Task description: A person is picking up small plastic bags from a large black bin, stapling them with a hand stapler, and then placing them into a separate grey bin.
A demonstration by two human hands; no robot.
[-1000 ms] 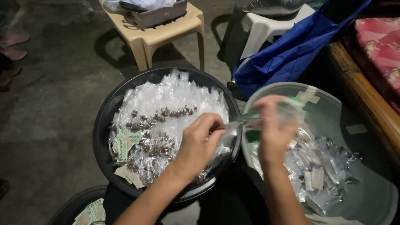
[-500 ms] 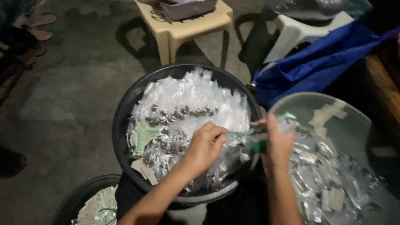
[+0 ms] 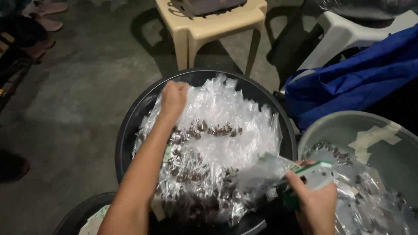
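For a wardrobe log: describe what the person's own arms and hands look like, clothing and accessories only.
Both forearms are bare, with no sleeve reaching into view. The left hand has no glove, and no ring, watch or bracelet shows on it or its wrist. The right hand is also ungloved, with no jewellery visible. Dim light hides finer details such as nails.

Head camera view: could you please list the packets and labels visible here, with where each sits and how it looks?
Clear packets: heaped in the black tub, see-through, dark bits inside.
Green-and-white packet: flat, in the right hand.
Clear packets: in the grey basin.
Left hand: fist on the heap.
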